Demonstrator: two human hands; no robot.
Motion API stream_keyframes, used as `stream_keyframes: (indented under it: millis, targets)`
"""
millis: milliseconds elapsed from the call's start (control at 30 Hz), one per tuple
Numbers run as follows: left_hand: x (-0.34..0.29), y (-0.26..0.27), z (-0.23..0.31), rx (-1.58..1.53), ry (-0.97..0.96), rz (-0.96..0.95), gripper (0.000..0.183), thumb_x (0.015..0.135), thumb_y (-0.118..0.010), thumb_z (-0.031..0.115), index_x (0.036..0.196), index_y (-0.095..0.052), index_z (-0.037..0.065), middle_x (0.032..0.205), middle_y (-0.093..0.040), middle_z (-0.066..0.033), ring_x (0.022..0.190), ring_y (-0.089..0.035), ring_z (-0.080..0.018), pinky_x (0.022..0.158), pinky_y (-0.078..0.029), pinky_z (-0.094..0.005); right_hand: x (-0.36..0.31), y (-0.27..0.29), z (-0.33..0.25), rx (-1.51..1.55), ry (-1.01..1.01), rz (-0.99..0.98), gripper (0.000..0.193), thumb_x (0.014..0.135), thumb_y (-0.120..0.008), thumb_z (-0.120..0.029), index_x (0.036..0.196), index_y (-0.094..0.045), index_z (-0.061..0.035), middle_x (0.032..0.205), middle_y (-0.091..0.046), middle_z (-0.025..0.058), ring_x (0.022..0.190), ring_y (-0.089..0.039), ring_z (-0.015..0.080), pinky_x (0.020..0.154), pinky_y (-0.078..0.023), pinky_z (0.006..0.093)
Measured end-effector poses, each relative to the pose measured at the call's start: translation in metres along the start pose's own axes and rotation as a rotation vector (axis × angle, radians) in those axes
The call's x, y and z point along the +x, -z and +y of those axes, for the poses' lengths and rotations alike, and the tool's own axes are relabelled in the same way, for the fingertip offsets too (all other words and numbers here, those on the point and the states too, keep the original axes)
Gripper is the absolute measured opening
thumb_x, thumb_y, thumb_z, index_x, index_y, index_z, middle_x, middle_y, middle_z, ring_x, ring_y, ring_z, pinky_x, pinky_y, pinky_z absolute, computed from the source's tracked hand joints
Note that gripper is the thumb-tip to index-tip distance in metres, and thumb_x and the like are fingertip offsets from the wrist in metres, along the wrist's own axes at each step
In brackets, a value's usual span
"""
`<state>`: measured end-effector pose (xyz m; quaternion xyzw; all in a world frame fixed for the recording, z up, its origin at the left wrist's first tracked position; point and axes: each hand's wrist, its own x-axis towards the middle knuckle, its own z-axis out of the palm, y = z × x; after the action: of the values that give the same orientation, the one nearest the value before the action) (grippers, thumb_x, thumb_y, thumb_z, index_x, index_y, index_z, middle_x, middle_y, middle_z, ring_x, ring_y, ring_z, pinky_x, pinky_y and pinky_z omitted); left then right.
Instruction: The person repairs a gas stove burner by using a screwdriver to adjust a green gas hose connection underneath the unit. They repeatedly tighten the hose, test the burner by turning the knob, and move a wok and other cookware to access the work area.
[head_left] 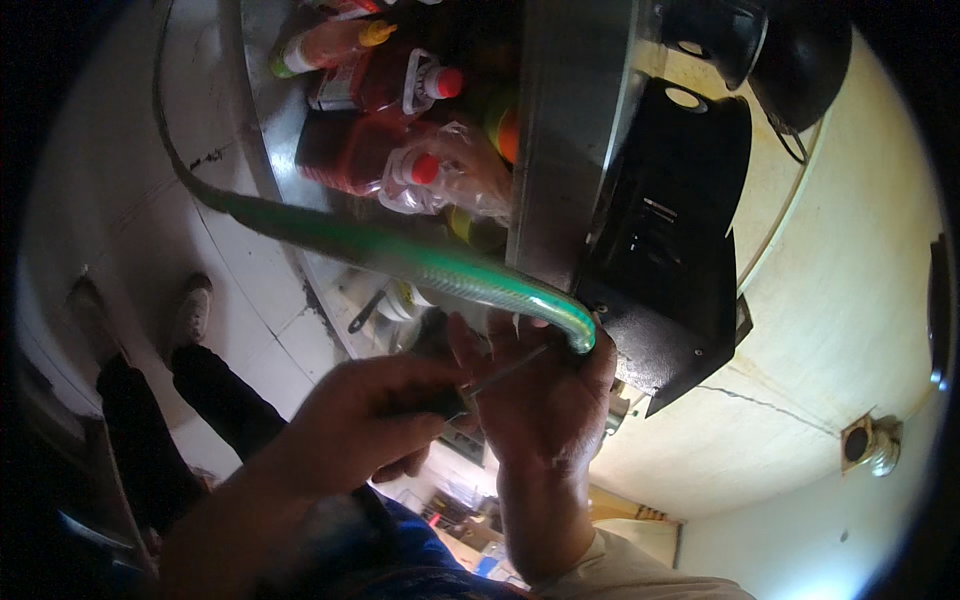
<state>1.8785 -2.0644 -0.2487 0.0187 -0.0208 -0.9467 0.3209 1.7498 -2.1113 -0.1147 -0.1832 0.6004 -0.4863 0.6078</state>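
Observation:
My left hand [365,420] comes in from the lower left, its fingers closed around a thin, straight metal piece [510,372] that looks like a narrow blade or rod. The metal piece lies across the base of the fingers of my right hand [548,405]. That hand is palm toward me with its fingers apart. A long, shiny green band [470,280] runs from the upper left, widens, and ends in a rounded tip in front of the right fingers and thumb. What the band is, and whether the right hand touches it, I cannot tell.
Jugs of red liquid [345,150] with red caps and a yellow-capped bottle [325,48] stand on a metal shelf. A white container [398,300] sits beneath the band. Right of the hands is a black box-like unit [670,240]. Shoes [197,308] show on the tiled floor.

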Motion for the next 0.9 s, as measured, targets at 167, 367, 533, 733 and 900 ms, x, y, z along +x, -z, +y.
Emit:
stream_keyframes:
  millis: [167, 367, 533, 733, 900]
  targets:
    - [0.003, -0.015, -0.006, 1.143, -0.712, 0.342, 0.040, 0.086, -0.067, 0.002, 0.124, -0.056, -0.003, 0.097, -0.069, -0.0188, 0.074, -0.069, -0.0218, 0.066, -0.058, -0.0353, 0.005, -0.011, 0.001, 0.074, 0.000, 0.115, 0.045, 0.096, -0.057, -0.043, 0.120, -0.059, -0.0053, 0.125, -0.062, 0.0170, 0.127, -0.051, 0.0311, 0.115, -0.028, 0.0539]
    - [-0.030, -0.047, -0.008, 1.397, -0.324, 0.856, 0.029, 0.088, -0.071, 0.010, 0.112, -0.059, -0.001, 0.095, -0.069, -0.0161, 0.086, -0.070, -0.0280, 0.078, -0.058, -0.0376, 0.007, 0.016, -0.001, 0.099, 0.079, -0.013, 0.039, 0.102, -0.052, -0.037, 0.122, -0.054, -0.0030, 0.120, -0.061, 0.0176, 0.116, -0.056, 0.0273, 0.100, -0.044, 0.0460]
    - [-0.067, -0.109, -0.014, 1.099, -0.242, 1.206, 0.022, 0.092, -0.066, 0.008, 0.108, -0.052, 0.000, 0.097, -0.060, -0.0094, 0.087, -0.058, -0.0181, 0.079, -0.051, -0.0331, -0.020, 0.040, -0.011, -0.091, -0.099, 0.059, 0.032, 0.100, -0.060, -0.030, 0.114, -0.061, -0.0018, 0.105, -0.067, 0.0118, 0.099, -0.065, 0.0214, 0.089, -0.052, 0.0361]
    - [-0.007, -0.208, 0.029, 1.411, -0.546, 0.941, 0.026, 0.093, -0.065, 0.007, 0.117, -0.056, 0.002, 0.106, -0.063, -0.0091, 0.083, -0.063, -0.0156, 0.074, -0.054, -0.0300, -0.025, 0.006, -0.025, -0.391, 0.020, 0.100, 0.038, 0.099, -0.060, -0.031, 0.089, -0.067, 0.0053, 0.074, -0.067, 0.0104, 0.065, -0.062, 0.0179, 0.065, -0.052, 0.0336]
    - [0.068, -0.242, 0.053, 1.112, -0.328, 1.001, 0.025, 0.096, -0.063, 0.010, 0.118, -0.055, 0.001, 0.096, -0.065, -0.0086, 0.072, -0.062, -0.0154, 0.060, -0.052, -0.0296, -0.012, 0.008, 0.000, -0.552, 0.220, 0.180, 0.035, 0.099, -0.055, -0.029, 0.088, -0.068, 0.0013, 0.076, -0.069, 0.0166, 0.069, -0.067, 0.0280, 0.064, -0.052, 0.0403]
